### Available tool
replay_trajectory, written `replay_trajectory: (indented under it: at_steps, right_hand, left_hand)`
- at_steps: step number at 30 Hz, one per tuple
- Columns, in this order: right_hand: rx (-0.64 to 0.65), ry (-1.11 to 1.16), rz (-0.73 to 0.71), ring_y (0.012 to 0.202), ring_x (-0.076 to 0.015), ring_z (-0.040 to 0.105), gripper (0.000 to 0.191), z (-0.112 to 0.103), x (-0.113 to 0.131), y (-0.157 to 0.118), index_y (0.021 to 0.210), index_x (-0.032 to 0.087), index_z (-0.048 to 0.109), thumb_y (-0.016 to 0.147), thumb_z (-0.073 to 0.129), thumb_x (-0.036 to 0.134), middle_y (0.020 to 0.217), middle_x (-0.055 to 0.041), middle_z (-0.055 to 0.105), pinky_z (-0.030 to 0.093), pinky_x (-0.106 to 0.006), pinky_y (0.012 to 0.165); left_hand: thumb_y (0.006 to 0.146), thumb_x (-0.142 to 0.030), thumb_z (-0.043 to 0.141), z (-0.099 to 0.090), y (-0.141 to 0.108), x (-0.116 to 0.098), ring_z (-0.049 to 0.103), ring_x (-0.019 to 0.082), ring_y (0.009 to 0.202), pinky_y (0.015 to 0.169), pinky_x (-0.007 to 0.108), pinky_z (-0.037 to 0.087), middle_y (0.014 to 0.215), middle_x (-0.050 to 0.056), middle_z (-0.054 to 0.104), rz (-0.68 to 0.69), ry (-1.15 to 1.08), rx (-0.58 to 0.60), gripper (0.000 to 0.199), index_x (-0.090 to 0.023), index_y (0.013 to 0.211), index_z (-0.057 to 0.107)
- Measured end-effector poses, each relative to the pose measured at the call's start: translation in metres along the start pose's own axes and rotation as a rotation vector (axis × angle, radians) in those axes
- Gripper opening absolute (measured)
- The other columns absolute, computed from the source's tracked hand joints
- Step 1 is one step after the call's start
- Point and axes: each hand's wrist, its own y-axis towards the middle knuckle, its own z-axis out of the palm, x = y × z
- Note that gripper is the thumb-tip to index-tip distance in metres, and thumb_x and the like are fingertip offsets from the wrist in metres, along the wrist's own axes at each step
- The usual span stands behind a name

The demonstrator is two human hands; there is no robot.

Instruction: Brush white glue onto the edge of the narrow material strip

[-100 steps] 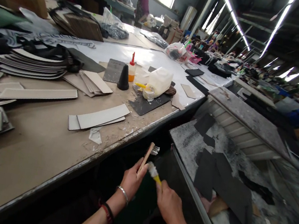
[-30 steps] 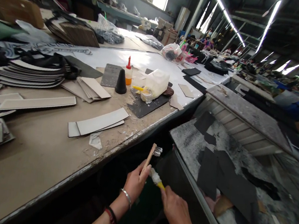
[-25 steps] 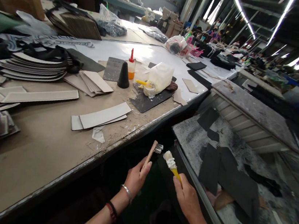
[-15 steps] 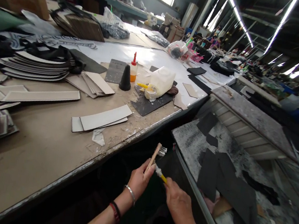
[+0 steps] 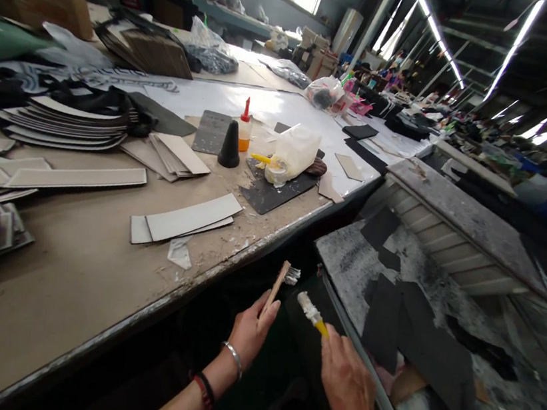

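My left hand (image 5: 251,330) is closed around the handle of a wooden brush (image 5: 277,287); its whitish bristles point to the right. In my right hand (image 5: 346,376) is a small paintbrush (image 5: 312,311) with a yellow handle, its head caked in white. The two brushes are apart, both held over the dark gap beside the bench edge. Left of my hands, pale strips (image 5: 191,216) lie on the bench near a white scrap (image 5: 179,252). Further back, a translucent plastic jug (image 5: 295,151) lies on its side with a yellow handle sticking out of its mouth.
A black cone (image 5: 230,145) and a red-tipped bottle (image 5: 244,130) stand on the bench (image 5: 79,260). Curved panels (image 5: 67,124) are stacked at the left. On the right, a lower stained surface (image 5: 347,255) carries dark sheets (image 5: 430,340).
My right hand has drawn the yellow-handled paintbrush away to the right from the wooden brush. My left hand has shifted slightly left with its brush.
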Motion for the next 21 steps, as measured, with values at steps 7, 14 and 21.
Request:
replay_trajectory:
  at_steps: [7, 14, 21]
  right_hand:
    - [-0.020, 0.241, 0.159, 0.078, -0.0196, 0.059, 0.038, -0.007, -0.026, 0.011, 0.098, 0.015, 0.053, 0.098, 0.023, 0.038, 0.083, -0.0094, 0.061, 0.044, -0.030, 0.070]
    - [-0.029, 0.099, -0.007, 0.069, -0.0147, 0.060, 0.032, -0.001, 0.011, 0.012, 0.105, 0.012, 0.056, 0.099, 0.028, 0.027, 0.079, -0.0056, 0.061, 0.040, -0.024, 0.060]
    - [-0.081, -0.053, 0.064, 0.068, -0.0159, 0.057, 0.031, -0.008, -0.004, 0.019, 0.101, 0.010, 0.058, 0.098, 0.031, 0.026, 0.076, -0.0064, 0.060, 0.036, -0.027, 0.059]
  left_hand:
    - [0.082, -0.051, 0.045, 0.001, -0.018, 0.001, 0.048, 0.024, 0.120, 0.102, 0.034, 0.037, 0.127, 0.004, 0.055, -0.009, 0.013, 0.048, 0.056, -0.019, 0.127, 0.050]
    - [0.084, -0.050, 0.042, 0.006, -0.011, 0.000, 0.049, 0.024, 0.120, 0.103, 0.033, 0.037, 0.126, 0.004, 0.056, 0.014, 0.001, 0.043, 0.054, -0.019, 0.128, 0.049]
    - [0.083, -0.051, 0.044, 0.003, -0.011, 0.006, 0.050, 0.025, 0.119, 0.101, 0.034, 0.039, 0.126, 0.005, 0.056, -0.019, 0.020, 0.035, 0.055, -0.018, 0.127, 0.051]
